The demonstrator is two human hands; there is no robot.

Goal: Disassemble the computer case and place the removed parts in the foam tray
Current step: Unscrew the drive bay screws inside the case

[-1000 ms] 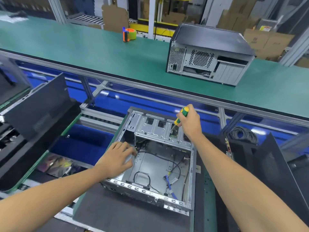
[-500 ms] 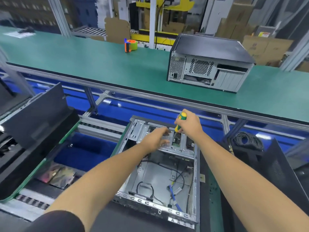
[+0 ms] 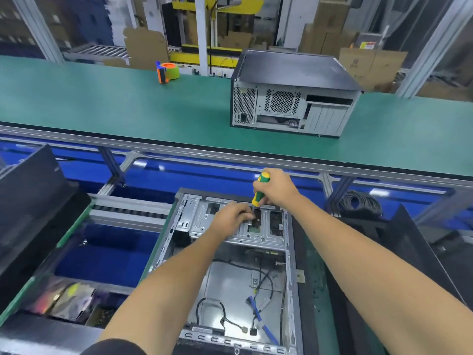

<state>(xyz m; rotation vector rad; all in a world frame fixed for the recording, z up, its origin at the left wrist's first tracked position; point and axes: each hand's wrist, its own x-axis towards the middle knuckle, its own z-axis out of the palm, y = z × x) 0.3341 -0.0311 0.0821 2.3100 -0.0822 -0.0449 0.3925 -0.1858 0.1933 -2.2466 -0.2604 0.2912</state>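
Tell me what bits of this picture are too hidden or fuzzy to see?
Head view only:
- The screwdriver tip and screw: hidden by the left hand.
- The left hand's fingertips: curled out of sight on the metal bracket.
- The things at lower left: too blurred to name.
- The open computer case: near end cut off by the bottom edge.

Green workbench (image 3: 102,106), stacked cardboard boxes (image 3: 330,29)
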